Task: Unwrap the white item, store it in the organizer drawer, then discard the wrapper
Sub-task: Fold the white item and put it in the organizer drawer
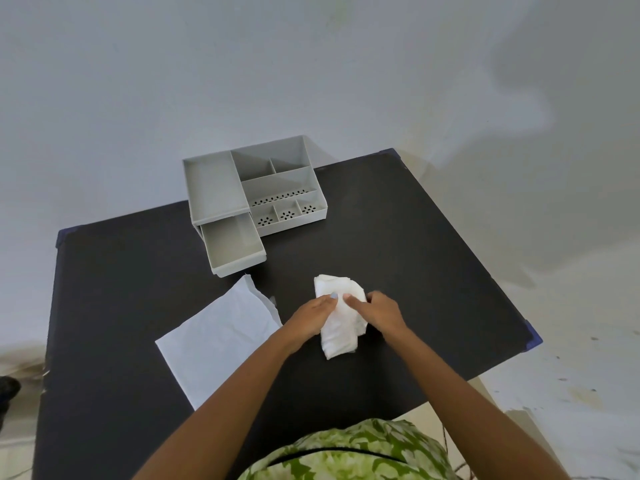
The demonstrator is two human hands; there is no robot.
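From my head camera, my left hand (313,315) and right hand (379,311) both press on the white item (341,315), fingers closed against its soft folds on the dark table (433,254), the wrapper (221,337) lying flat just to its left. I judge it best to keep the bundle compact, pinching both sides so nothing unfurls, then carry it to the open drawer (233,245) of the organizer (256,188).
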